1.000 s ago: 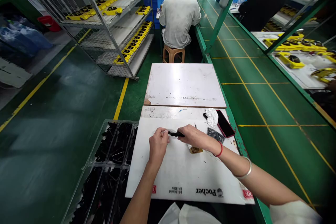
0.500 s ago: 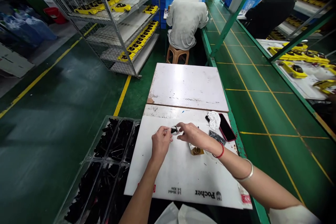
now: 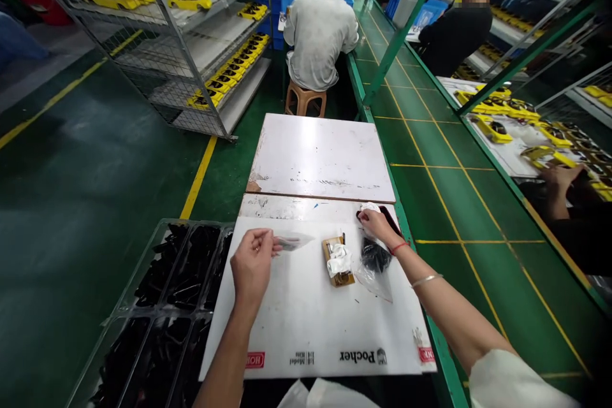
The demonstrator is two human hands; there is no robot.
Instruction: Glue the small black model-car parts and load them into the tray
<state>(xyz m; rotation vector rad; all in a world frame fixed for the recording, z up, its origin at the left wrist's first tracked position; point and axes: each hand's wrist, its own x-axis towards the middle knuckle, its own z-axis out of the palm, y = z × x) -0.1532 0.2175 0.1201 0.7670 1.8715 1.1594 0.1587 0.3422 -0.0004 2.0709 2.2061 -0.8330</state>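
My left hand [image 3: 253, 261] is closed, pinching a small clear plastic bag [image 3: 295, 241] over the white printed board [image 3: 296, 306]. A thin dark shape shows in the bag, too blurred to name. My right hand [image 3: 377, 227] reaches to the board's far right, fingers pinched beside a white crumpled wad [image 3: 370, 206] and a dark phone [image 3: 391, 222]. What those fingers hold, if anything, is hidden. Just below that hand lies a clear bag of black parts [image 3: 375, 256]. Left of it sits a small brown box [image 3: 345, 279] with crumpled white material [image 3: 339, 258] on top.
Clear divided trays of black parts [image 3: 162, 268] stand at left. Beyond the board is a white tabletop [image 3: 320, 153]; a green line [image 3: 430, 204] runs along the right. Ahead, a person in grey [image 3: 318, 38] sits by a rack [image 3: 191, 64] of yellow model cars. Another person's hand [image 3: 561, 182] is at right.
My hands have parted. The right has left the small bag and moved away to the wad and phone; the left still holds the bag. The view has shifted, showing the box and parts bag.
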